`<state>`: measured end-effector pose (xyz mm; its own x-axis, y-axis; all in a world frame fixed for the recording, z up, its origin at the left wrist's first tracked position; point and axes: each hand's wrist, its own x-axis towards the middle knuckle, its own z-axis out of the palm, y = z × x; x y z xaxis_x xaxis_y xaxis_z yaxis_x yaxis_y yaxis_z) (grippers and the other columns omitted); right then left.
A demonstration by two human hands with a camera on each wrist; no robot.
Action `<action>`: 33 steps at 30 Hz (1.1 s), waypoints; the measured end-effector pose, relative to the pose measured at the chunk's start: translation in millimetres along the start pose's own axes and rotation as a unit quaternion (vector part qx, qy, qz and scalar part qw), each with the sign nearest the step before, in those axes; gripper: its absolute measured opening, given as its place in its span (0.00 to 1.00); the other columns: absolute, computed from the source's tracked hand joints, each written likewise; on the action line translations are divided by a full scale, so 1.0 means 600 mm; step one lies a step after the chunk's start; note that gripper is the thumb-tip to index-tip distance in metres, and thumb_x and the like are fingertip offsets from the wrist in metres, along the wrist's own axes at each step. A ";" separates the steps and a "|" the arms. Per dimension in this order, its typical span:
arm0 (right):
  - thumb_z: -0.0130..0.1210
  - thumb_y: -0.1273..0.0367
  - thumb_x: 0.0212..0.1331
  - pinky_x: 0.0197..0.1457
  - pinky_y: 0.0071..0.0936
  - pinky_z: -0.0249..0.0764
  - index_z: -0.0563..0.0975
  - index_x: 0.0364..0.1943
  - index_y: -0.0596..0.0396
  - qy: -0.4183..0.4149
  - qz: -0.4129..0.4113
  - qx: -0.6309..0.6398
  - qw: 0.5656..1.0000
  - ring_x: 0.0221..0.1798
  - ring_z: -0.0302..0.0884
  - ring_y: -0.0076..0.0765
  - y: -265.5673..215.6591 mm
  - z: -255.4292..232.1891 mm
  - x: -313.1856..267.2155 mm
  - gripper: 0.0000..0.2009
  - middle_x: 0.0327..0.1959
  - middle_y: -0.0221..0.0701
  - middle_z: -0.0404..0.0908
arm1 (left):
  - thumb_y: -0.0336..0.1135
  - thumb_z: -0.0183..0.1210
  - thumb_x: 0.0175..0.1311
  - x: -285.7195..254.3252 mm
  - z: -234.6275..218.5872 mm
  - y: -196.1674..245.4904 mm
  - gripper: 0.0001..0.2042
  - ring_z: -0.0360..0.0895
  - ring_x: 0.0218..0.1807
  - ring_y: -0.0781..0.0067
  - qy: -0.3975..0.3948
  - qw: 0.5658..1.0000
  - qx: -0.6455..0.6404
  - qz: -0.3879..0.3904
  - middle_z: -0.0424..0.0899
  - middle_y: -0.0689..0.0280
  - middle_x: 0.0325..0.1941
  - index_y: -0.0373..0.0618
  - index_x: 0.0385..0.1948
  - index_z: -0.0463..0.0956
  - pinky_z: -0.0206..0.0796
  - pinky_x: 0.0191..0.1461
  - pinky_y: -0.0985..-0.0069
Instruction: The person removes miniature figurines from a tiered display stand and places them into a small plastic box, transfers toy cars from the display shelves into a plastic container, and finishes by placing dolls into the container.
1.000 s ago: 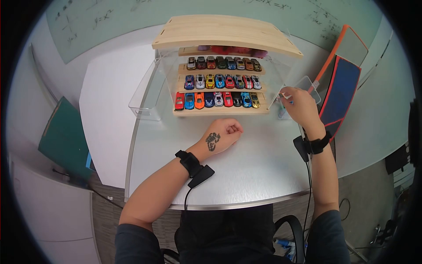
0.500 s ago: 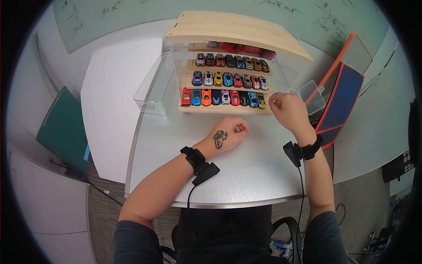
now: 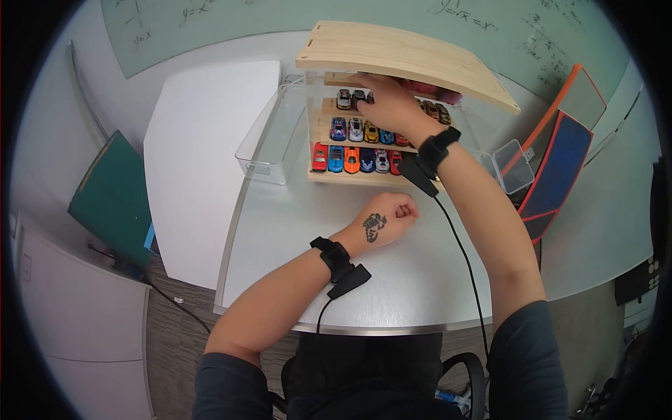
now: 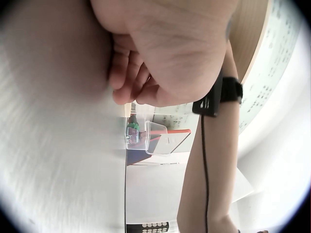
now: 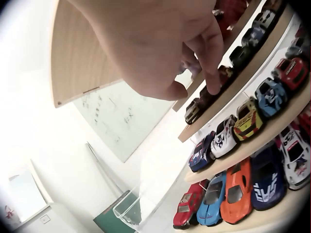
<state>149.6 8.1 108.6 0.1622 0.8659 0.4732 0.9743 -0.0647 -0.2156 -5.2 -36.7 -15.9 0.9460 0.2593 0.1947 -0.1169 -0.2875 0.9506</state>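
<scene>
My right hand (image 3: 392,108) reaches under the wooden top (image 3: 406,54) of a clear-sided display case, at the left part of the upper tiers. In the right wrist view its bent fingers (image 5: 208,48) come down right over dark toy cars (image 5: 206,94) near the end of a row; a purplish patch shows between thumb and fingers, and I cannot tell whether it is something held. More toy cars stand below: a yellow car (image 5: 248,121), an orange car (image 5: 236,191). My left hand (image 3: 387,218) rests on the metallic table, fingers loosely curled, holding nothing.
A clear bin (image 3: 262,166) stands left of the case. On its right is a clear box with a raised lid (image 3: 516,168), small items inside, beside an orange-framed panel (image 3: 560,164). A cable (image 3: 462,255) hangs from the right wrist camera. The table's front edge (image 3: 392,329) lies near me.
My right hand has moved from the clear box on the right, leftward and up into the display case. The left hand stays on the table; the head view has shifted somewhat.
</scene>
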 end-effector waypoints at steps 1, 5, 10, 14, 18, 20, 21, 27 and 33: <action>0.56 0.63 0.61 0.58 0.41 0.78 0.70 0.69 0.47 -0.014 0.021 -0.082 0.996 0.55 0.81 0.50 -0.011 0.004 0.013 0.29 0.59 0.44 0.79 | 0.26 0.59 0.63 0.000 0.000 0.002 0.05 0.79 0.27 0.79 -0.003 1.000 0.003 0.002 0.82 0.66 0.27 0.35 0.36 0.81 0.72 0.34 0.79; 0.58 0.61 0.57 0.59 0.43 0.77 0.76 0.60 0.50 -0.048 0.104 -0.100 0.988 0.56 0.81 0.51 -0.033 0.014 0.052 0.25 0.54 0.45 0.82 | 0.26 0.59 0.63 0.000 -0.001 0.001 0.06 0.79 0.27 0.78 0.005 1.000 0.011 0.017 0.82 0.65 0.27 0.35 0.37 0.81 0.72 0.34 0.78; 0.58 0.61 0.57 0.57 0.41 0.78 0.80 0.50 0.56 -0.056 0.130 -0.099 0.985 0.54 0.82 0.50 -0.033 0.032 0.084 0.19 0.49 0.43 0.84 | 0.27 0.59 0.62 -0.002 -0.002 0.011 0.06 0.79 0.29 0.77 -0.001 1.000 0.013 0.009 0.82 0.65 0.27 0.35 0.36 0.81 0.72 0.36 0.77; 0.58 0.62 0.57 0.54 0.40 0.79 0.81 0.45 0.57 -0.038 0.114 -0.105 0.987 0.49 0.83 0.47 -0.030 0.039 0.094 0.16 0.46 0.40 0.85 | 0.27 0.58 0.62 0.001 -0.002 0.006 0.06 0.79 0.29 0.77 -0.001 1.000 0.020 0.015 0.82 0.65 0.28 0.35 0.36 0.81 0.72 0.36 0.77; 0.59 0.63 0.57 0.52 0.39 0.80 0.81 0.42 0.54 0.009 0.069 -0.085 0.994 0.47 0.84 0.43 -0.029 0.043 0.072 0.13 0.46 0.36 0.85 | 0.27 0.59 0.62 0.000 -0.001 0.004 0.06 0.79 0.29 0.77 0.001 1.000 0.027 0.012 0.82 0.64 0.28 0.35 0.36 0.82 0.73 0.36 0.77; 0.58 0.66 0.59 0.49 0.38 0.79 0.81 0.43 0.51 0.000 -0.007 -0.053 0.999 0.46 0.83 0.41 -0.037 0.024 0.049 0.10 0.44 0.34 0.84 | 0.27 0.59 0.62 0.002 0.001 0.001 0.06 0.79 0.29 0.77 0.002 1.000 0.026 0.015 0.82 0.64 0.28 0.35 0.36 0.82 0.73 0.36 0.77; 0.58 0.66 0.59 0.49 0.38 0.79 0.81 0.43 0.51 0.001 -0.004 -0.054 0.999 0.46 0.83 0.41 -0.043 0.015 0.029 0.10 0.44 0.34 0.84 | 0.28 0.59 0.62 0.003 0.001 0.000 0.06 0.79 0.29 0.77 0.000 1.000 0.023 0.017 0.82 0.64 0.27 0.35 0.36 0.81 0.73 0.36 0.77; 0.60 0.68 0.63 0.41 0.35 0.76 0.81 0.46 0.53 -0.031 -0.075 0.026 0.996 0.36 0.79 0.41 -0.073 -0.086 -0.149 0.10 0.33 0.35 0.79 | 0.27 0.59 0.62 -0.001 -0.001 0.005 0.05 0.79 0.28 0.78 0.010 0.999 0.024 0.022 0.82 0.65 0.27 0.35 0.35 0.81 0.72 0.35 0.78; 0.64 0.65 0.63 0.37 0.29 0.74 0.83 0.51 0.55 -0.196 0.090 0.160 0.963 0.30 0.77 0.31 -0.004 -0.189 -0.326 0.15 0.33 0.37 0.84 | 0.28 0.60 0.61 -0.002 0.002 0.001 0.05 0.80 0.30 0.74 0.011 0.999 0.008 0.030 0.83 0.62 0.27 0.36 0.34 0.81 0.73 0.37 0.76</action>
<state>133.1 -217.6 113.3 0.1916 0.9798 0.0582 0.8281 -0.1295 -0.5454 -5.7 -38.2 -15.9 0.9305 0.2616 0.2562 -0.1675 -0.3183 0.9331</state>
